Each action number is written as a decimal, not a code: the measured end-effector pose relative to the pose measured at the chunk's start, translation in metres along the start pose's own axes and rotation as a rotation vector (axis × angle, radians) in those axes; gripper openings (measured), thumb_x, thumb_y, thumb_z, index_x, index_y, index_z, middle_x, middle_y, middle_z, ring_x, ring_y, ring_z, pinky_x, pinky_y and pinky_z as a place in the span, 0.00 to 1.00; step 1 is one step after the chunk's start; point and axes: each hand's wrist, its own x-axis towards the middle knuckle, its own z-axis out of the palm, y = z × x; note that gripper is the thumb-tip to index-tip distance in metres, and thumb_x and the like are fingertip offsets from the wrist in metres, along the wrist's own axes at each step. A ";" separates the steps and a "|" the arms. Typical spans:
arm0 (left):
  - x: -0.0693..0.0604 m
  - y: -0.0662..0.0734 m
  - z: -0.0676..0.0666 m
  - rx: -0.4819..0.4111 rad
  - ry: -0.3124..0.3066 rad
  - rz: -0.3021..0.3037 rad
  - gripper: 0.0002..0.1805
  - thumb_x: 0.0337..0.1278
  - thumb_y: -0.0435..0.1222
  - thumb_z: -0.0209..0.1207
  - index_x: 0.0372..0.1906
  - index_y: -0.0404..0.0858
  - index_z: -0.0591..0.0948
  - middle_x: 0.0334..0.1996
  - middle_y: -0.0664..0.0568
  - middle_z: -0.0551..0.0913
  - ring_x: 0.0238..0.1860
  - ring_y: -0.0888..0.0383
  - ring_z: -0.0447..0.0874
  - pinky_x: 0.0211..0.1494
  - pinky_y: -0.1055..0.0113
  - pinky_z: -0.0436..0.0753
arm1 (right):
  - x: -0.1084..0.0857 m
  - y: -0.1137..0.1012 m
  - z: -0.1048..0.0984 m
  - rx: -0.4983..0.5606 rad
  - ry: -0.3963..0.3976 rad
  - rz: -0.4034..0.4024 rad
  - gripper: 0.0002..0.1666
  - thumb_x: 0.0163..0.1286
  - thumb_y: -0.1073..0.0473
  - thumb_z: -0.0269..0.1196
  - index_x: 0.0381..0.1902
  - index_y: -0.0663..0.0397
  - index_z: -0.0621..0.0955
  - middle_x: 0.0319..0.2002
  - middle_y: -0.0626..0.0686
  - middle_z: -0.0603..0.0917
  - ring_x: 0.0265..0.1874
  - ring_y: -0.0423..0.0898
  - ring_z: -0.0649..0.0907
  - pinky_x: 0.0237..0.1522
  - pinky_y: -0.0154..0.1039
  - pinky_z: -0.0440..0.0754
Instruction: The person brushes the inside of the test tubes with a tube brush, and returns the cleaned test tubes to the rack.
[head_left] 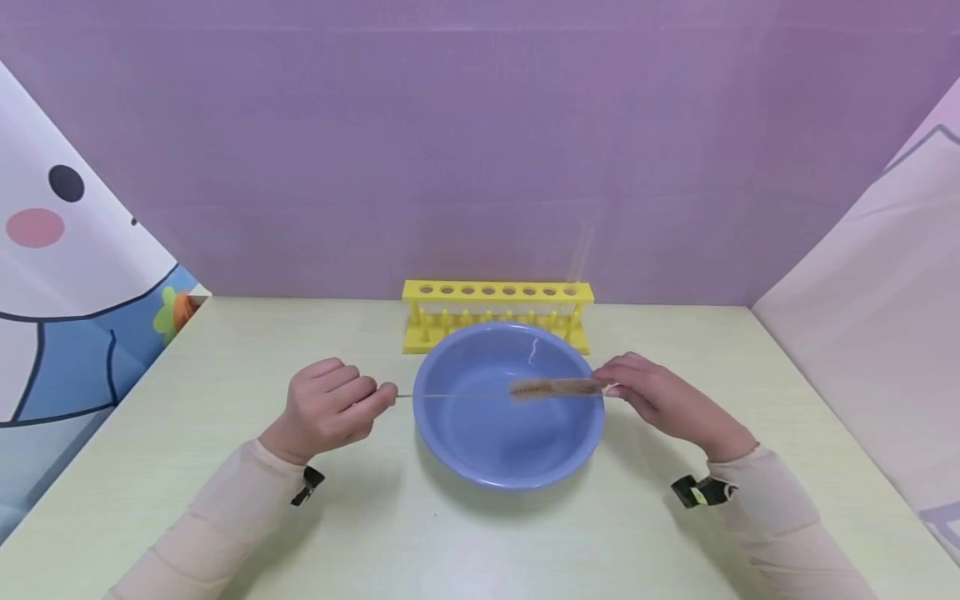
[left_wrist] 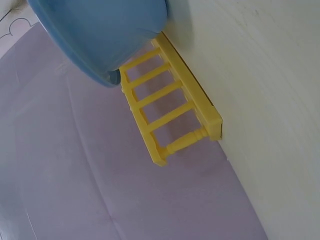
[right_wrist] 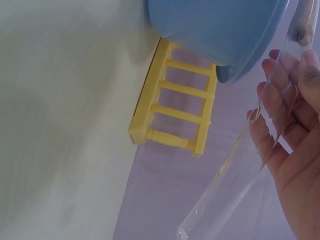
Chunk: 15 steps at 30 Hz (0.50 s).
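Observation:
My left hand (head_left: pixel 330 406), its fingers curled, grips the thin wire handle of a test tube brush (head_left: pixel 555 387) held level above the blue basin (head_left: pixel 480 433). My right hand (head_left: pixel 660 398) pinches a clear test tube (right_wrist: pixel 225 175) over the basin's right rim. In the right wrist view the brush's bristle tip (right_wrist: pixel 301 31) shows inside the tube, just above the thumb, and the tube slants down past the fingers. From the head, the glass hardly shows around the bristles. Neither hand is seen in the left wrist view.
Behind the basin stands a yellow test tube rack (head_left: pixel 498 292) with a row of holes. A faint clear tube (head_left: pixel 581 254) rises at its right end. A purple backdrop (head_left: pixel 480 150) closes off the back of the pale table (head_left: pixel 480 550); printed cloths hang at both sides.

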 end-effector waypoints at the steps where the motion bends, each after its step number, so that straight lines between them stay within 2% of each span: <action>1: 0.000 -0.001 0.000 0.003 0.005 -0.001 0.15 0.61 0.28 0.53 0.18 0.36 0.76 0.10 0.54 0.65 0.11 0.62 0.53 0.14 0.74 0.57 | -0.001 0.001 0.000 0.002 -0.001 0.001 0.21 0.57 0.74 0.64 0.48 0.55 0.80 0.42 0.43 0.81 0.41 0.39 0.76 0.45 0.30 0.75; 5: 0.000 -0.003 -0.002 0.011 0.015 -0.012 0.14 0.59 0.26 0.51 0.18 0.35 0.76 0.10 0.54 0.65 0.11 0.62 0.53 0.14 0.74 0.56 | -0.004 0.005 0.001 -0.001 -0.006 0.010 0.21 0.57 0.74 0.63 0.48 0.54 0.80 0.43 0.43 0.81 0.43 0.39 0.77 0.47 0.27 0.73; 10: -0.002 -0.004 -0.005 0.010 -0.001 -0.033 0.15 0.60 0.26 0.51 0.18 0.35 0.77 0.10 0.53 0.67 0.11 0.61 0.55 0.14 0.73 0.58 | -0.006 0.008 0.000 -0.017 -0.007 0.018 0.20 0.56 0.75 0.63 0.47 0.56 0.80 0.43 0.46 0.82 0.43 0.40 0.77 0.48 0.27 0.73; 15: -0.003 -0.005 -0.006 0.012 0.010 -0.057 0.16 0.60 0.27 0.51 0.17 0.34 0.78 0.09 0.53 0.68 0.10 0.60 0.56 0.13 0.72 0.58 | -0.008 0.009 -0.001 -0.034 0.000 0.019 0.20 0.56 0.76 0.63 0.47 0.57 0.80 0.43 0.48 0.82 0.43 0.41 0.77 0.47 0.30 0.75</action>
